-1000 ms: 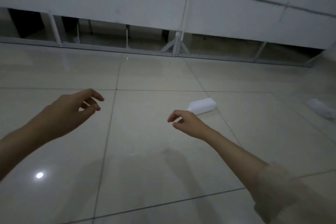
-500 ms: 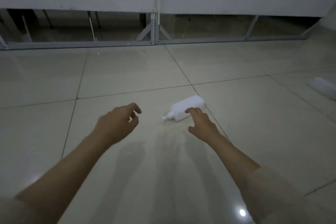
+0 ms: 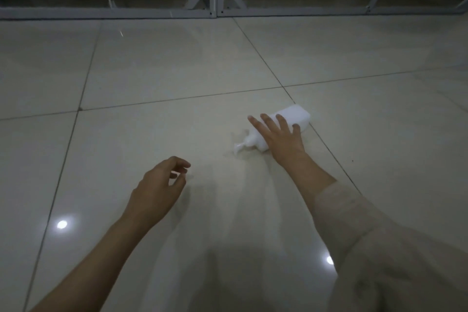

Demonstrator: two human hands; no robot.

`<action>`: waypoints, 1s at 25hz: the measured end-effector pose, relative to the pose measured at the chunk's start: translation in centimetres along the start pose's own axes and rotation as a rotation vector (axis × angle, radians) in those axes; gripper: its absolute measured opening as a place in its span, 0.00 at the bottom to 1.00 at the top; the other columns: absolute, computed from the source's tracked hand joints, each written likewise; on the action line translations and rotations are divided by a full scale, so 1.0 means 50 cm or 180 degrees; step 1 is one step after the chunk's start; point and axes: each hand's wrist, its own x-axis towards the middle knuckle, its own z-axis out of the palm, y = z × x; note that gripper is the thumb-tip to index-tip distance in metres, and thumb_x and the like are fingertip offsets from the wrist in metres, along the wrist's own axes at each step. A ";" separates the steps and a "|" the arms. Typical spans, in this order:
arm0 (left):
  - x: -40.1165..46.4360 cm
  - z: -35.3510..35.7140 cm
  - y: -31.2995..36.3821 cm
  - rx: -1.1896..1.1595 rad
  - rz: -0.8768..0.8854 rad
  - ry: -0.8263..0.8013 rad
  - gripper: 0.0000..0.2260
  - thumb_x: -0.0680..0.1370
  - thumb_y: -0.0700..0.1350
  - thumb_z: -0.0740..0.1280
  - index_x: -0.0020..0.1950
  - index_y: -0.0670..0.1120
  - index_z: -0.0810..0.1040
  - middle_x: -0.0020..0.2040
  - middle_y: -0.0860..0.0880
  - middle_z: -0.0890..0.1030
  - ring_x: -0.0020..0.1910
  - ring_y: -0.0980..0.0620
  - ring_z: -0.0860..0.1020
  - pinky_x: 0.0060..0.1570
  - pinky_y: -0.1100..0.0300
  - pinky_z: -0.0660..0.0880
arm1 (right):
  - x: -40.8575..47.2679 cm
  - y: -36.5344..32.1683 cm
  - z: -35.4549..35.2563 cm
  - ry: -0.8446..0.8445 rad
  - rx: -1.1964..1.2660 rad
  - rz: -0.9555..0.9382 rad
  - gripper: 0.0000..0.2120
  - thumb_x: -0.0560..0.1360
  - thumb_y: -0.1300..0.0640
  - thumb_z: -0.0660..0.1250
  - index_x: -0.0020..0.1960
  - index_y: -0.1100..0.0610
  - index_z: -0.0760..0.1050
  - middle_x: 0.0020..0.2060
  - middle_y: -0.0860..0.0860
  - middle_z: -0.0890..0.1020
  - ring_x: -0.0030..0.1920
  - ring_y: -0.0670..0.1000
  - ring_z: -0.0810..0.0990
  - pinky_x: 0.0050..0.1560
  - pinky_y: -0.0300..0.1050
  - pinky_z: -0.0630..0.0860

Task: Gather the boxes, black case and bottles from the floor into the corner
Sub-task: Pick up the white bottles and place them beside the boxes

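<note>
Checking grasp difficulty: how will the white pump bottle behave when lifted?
The bottle looks like stiff plastic, so it should hold shape. Its flat sides suggest sliding rather than rolling on the glossy floor. Weight is unclear; it is opaque.

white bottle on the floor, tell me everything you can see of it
The bottle is plain white, plastic by its look, with a flat-sided body and a pump head with a nozzle at its left end. It lies on its side on the pale tiled floor, close to a tile joint, base pointing right and away. No label shows. The right hand lies over its middle with spread, fairly straight fingers, not yet curled round it. The left hand is apart from it.
</note>
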 end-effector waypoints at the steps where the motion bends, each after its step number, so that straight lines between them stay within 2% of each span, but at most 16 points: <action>1: 0.001 0.001 0.000 -0.0031 0.0007 -0.0004 0.09 0.76 0.40 0.62 0.51 0.54 0.75 0.50 0.54 0.80 0.51 0.51 0.78 0.54 0.50 0.75 | 0.006 0.000 -0.003 0.0055 -0.0059 -0.0050 0.40 0.74 0.63 0.63 0.76 0.45 0.43 0.75 0.49 0.54 0.73 0.57 0.56 0.65 0.58 0.63; 4: -0.013 0.009 0.006 -0.0030 0.0063 -0.0123 0.09 0.76 0.41 0.62 0.52 0.53 0.75 0.51 0.53 0.79 0.52 0.51 0.78 0.55 0.50 0.75 | -0.002 0.007 -0.020 0.0136 -0.0195 -0.0321 0.33 0.71 0.64 0.65 0.72 0.52 0.58 0.71 0.51 0.63 0.69 0.58 0.62 0.65 0.56 0.60; 7: -0.021 0.017 0.024 -0.0052 0.0200 -0.0224 0.09 0.77 0.41 0.62 0.55 0.51 0.75 0.55 0.52 0.78 0.54 0.52 0.76 0.54 0.53 0.73 | -0.062 0.017 -0.038 0.0212 -0.0010 -0.0581 0.30 0.70 0.60 0.66 0.70 0.53 0.61 0.69 0.51 0.64 0.67 0.57 0.64 0.69 0.58 0.55; 10: -0.035 0.035 0.068 -0.0083 0.0399 -0.0504 0.13 0.76 0.44 0.65 0.60 0.50 0.72 0.59 0.53 0.75 0.56 0.54 0.73 0.53 0.60 0.67 | -0.164 0.033 -0.049 0.0494 0.0277 -0.0734 0.31 0.69 0.58 0.68 0.70 0.49 0.61 0.68 0.49 0.66 0.64 0.56 0.67 0.69 0.56 0.55; 12: -0.054 0.048 0.113 -0.0111 0.0616 -0.0778 0.19 0.74 0.46 0.69 0.63 0.51 0.69 0.61 0.55 0.73 0.58 0.55 0.72 0.53 0.62 0.66 | -0.224 0.057 -0.077 0.0408 0.0770 -0.0516 0.33 0.67 0.53 0.71 0.69 0.48 0.62 0.66 0.48 0.68 0.63 0.54 0.67 0.66 0.53 0.59; 14: -0.072 0.054 0.162 -0.0185 0.0840 -0.1099 0.27 0.70 0.49 0.72 0.66 0.54 0.65 0.62 0.57 0.71 0.60 0.57 0.70 0.55 0.63 0.66 | -0.272 0.086 -0.123 0.0120 0.1678 -0.0047 0.36 0.64 0.48 0.75 0.68 0.48 0.63 0.63 0.48 0.69 0.62 0.53 0.67 0.62 0.51 0.64; 16: -0.089 0.052 0.210 -0.0287 0.1034 -0.1331 0.33 0.67 0.52 0.74 0.68 0.58 0.61 0.63 0.59 0.70 0.62 0.59 0.69 0.57 0.62 0.66 | -0.316 0.114 -0.167 -0.0035 0.2809 0.0378 0.35 0.62 0.49 0.77 0.65 0.50 0.66 0.60 0.49 0.72 0.59 0.53 0.71 0.57 0.49 0.71; 18: -0.108 0.050 0.254 -0.0361 0.1188 -0.1434 0.39 0.63 0.58 0.74 0.69 0.59 0.58 0.64 0.60 0.69 0.63 0.59 0.69 0.60 0.61 0.66 | -0.365 0.140 -0.201 0.0057 0.3652 0.0599 0.32 0.62 0.51 0.78 0.62 0.51 0.69 0.58 0.48 0.75 0.55 0.51 0.76 0.52 0.44 0.76; 21: -0.139 0.051 0.305 -0.0427 0.1292 -0.1509 0.46 0.56 0.66 0.71 0.70 0.60 0.57 0.64 0.60 0.67 0.62 0.59 0.68 0.59 0.60 0.67 | -0.423 0.159 -0.250 0.0200 0.4125 0.0606 0.30 0.63 0.51 0.78 0.61 0.50 0.71 0.56 0.47 0.77 0.53 0.48 0.79 0.52 0.45 0.79; 25: -0.187 0.057 0.358 -0.0622 0.1405 -0.1502 0.43 0.58 0.67 0.72 0.69 0.60 0.58 0.63 0.59 0.69 0.60 0.56 0.72 0.53 0.59 0.73 | -0.474 0.152 -0.297 0.0382 0.4667 0.0491 0.26 0.64 0.51 0.77 0.60 0.50 0.72 0.57 0.47 0.77 0.55 0.50 0.80 0.52 0.50 0.82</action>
